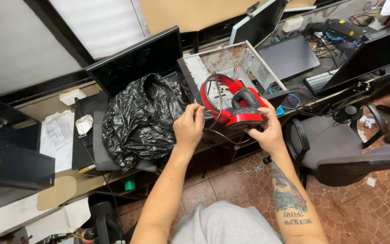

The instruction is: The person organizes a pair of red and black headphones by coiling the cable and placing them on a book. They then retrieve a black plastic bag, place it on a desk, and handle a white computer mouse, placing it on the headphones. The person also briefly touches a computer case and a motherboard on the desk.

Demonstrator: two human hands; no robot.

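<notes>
I hold a red and black headset (231, 101) up in front of me with both hands. My left hand (188, 126) grips the left side of its red headband, where a thin grey cable loops down. My right hand (267, 131) clasps the right ear cup with its black pad, fingers under it. Behind the headset lies an open, rusty computer case (224, 61) on the desk.
A crumpled black plastic bag (141, 119) sits left of the case, in front of a dark monitor (136, 61). Another monitor, a laptop (290, 56) and a keyboard (319, 81) are at the right. An office chair (339, 149) stands on the tiled floor. Black boxes (10, 171) are at far left.
</notes>
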